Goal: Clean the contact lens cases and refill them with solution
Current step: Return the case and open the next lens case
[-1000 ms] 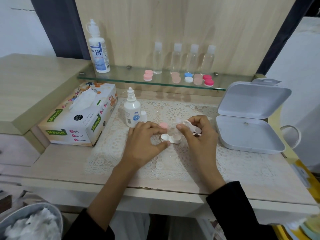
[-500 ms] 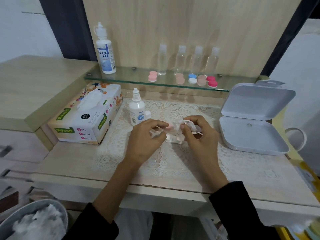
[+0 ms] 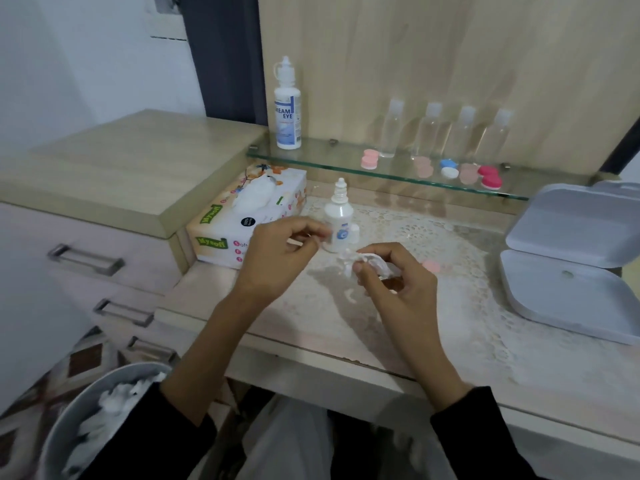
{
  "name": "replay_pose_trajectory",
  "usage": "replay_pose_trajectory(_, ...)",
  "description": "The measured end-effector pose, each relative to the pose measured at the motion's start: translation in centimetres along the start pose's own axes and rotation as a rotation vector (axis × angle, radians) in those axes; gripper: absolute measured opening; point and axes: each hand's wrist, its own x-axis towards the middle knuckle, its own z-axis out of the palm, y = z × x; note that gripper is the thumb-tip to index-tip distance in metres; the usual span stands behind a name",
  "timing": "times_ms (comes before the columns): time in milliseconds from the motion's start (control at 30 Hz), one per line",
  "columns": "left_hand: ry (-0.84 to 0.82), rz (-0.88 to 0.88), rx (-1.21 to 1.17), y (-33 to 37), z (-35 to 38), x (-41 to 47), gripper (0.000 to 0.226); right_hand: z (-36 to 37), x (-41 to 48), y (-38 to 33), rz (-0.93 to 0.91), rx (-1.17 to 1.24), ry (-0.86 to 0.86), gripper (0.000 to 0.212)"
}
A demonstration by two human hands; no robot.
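Head view: above the lace-covered desk (image 3: 214,299), right fingers (image 3: 398,258) clutch a tissue (image 3: 349,263); left fingers' (image 3: 304,226) grasp unclear.

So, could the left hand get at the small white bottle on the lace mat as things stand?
Probably yes: the small white bottle stands right beside the left hand, with nothing between. That hand's fingers are curled, perhaps pinching something, so it may need freeing.

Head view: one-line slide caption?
Right hand grips crumpled white tissue over white lace mat; left hand hovers near small white plastic dropper bottle.
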Motion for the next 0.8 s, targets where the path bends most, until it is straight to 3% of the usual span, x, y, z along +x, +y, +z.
replay_pose_trajectory(300, 0.126, 0.134, 0.147, -3.2, -9.3, -3.9, 0.015, 8.3, -1.4, -1.6, -0.009, 0.106, -0.159, 0.013)
replay_pose_trajectory(800, 0.326, -0.177, 0.225, -10.9, -21.4, -12.1, 0.019, 23.8, -6.7, -3.9, -0.101, 0.152, -0.478, 0.013)
